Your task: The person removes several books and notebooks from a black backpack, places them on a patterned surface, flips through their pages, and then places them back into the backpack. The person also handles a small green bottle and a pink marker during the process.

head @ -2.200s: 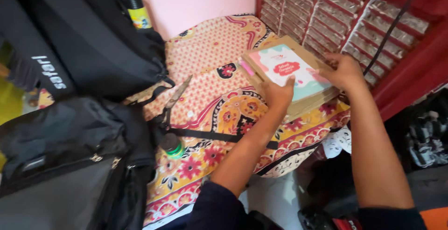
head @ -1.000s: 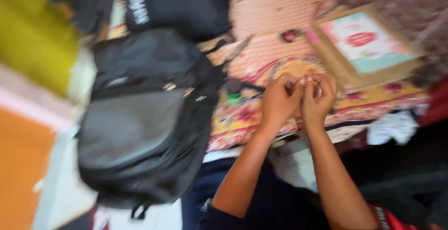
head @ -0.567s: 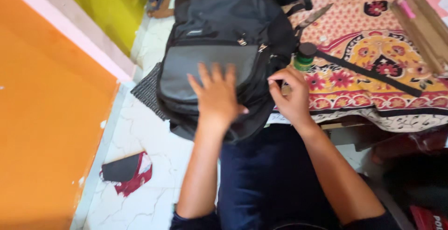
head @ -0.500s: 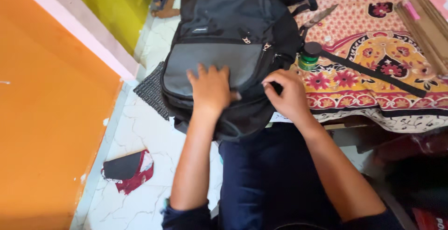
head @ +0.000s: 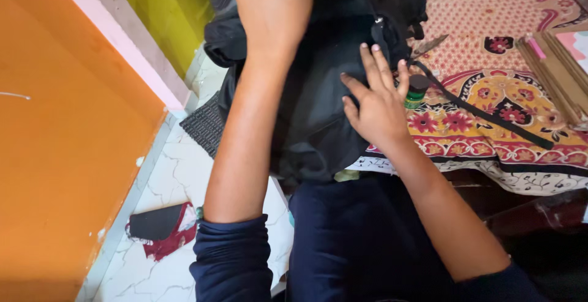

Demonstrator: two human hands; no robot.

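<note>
Since half a second ago my left hand (head: 272, 8) has slid up the black backpack (head: 318, 94), its fingers out of frame, state untellable; right hand (head: 375, 103) now presses flat, fingers spread.

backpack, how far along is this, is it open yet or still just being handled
Done: the backpack lies at the edge of the patterned cloth, beside the small green jar. In hand: the left hand grips its upper part and the right hand rests flat on its side. Left: no open compartment shows, and nothing is seen going in or out.
</note>
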